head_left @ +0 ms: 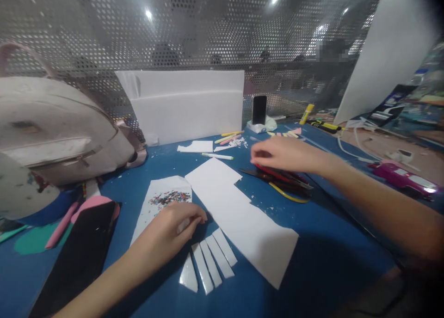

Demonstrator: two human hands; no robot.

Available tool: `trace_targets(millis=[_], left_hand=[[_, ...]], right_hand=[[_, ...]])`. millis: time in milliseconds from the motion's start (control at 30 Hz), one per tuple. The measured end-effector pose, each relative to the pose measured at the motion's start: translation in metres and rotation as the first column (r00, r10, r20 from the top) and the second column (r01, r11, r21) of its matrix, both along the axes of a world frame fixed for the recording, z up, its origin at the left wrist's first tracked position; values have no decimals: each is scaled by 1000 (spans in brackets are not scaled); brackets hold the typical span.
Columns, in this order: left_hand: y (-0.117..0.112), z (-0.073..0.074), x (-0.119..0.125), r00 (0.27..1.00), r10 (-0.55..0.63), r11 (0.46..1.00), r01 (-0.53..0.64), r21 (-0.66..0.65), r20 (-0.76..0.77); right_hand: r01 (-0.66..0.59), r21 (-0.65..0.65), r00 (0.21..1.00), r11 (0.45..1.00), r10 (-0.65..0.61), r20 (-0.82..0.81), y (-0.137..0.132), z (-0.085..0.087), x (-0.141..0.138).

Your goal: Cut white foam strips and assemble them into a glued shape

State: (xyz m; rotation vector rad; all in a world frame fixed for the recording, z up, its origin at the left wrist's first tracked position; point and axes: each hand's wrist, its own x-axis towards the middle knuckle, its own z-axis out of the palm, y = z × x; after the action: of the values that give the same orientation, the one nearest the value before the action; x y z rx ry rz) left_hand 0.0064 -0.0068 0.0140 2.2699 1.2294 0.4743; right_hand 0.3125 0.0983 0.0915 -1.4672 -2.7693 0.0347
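Observation:
My left hand (171,228) rests on the blue table (322,258), its fingers curled and pressing on a white paper sheet (154,207) strewn with coloured bits (171,198). Several cut white paper strips (208,260) lie fanned out just below its fingers. A large stepped white paper sheet (243,218) lies beside it. My right hand (282,154) reaches across the table and lies over a pile of red and dark tools with a yellow handle (287,184); its fingers are blurred.
A pale backpack (52,133) fills the left. A black phone in a pink case (83,253) lies at the near left. White card (187,103) stands at the back, with a phone on a stand (259,110), highlighters (229,137) and a purple toy car (404,177).

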Motion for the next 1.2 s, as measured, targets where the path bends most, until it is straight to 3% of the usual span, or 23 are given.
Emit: trace_targets(millis=[67,167,267,500,667,767,833,900,1000,1100,1200], left_hand=[[0,0,-1,1000,11,1000,-11,7,3],[0,-1,0,1000,11,1000,-11,17,5],[0,-5,1,1000,-6,1000,6,24,5],[-7,-5,12,997,-79,995,78,69,18],[-15,1,17,987,-162,981,160,105,10],[-19,6,13,986,-168,979,166,122,8],[-23,9,9,982,-186,974,185,131,0],[-27,11,3,973,-230,963,232,137,-37],[-33,12,-2,934,-324,929,345,137,-153],[-38,7,-2,873,-416,879,458,135,-254],[-41,0,-1,824,-465,825,536,179,-324]], right_hand=[[44,-76,999,996,-42,31,-18,-13,24],[187,-54,982,981,-186,22,-35,-35,55],[222,-54,973,974,-224,-46,-42,-53,75],[229,144,972,963,-219,-84,-30,-76,79],[168,148,985,975,-163,-47,-16,-81,65],[150,164,988,975,-140,-68,-23,-70,58],[133,159,978,978,-104,-182,-35,-58,54],[112,84,919,990,-71,-388,-48,-45,50],[-49,-137,729,989,-59,-682,-65,-33,40],[-294,-312,529,903,-119,-840,-75,-36,25],[-498,-405,453,767,-168,-875,-77,-52,9]])
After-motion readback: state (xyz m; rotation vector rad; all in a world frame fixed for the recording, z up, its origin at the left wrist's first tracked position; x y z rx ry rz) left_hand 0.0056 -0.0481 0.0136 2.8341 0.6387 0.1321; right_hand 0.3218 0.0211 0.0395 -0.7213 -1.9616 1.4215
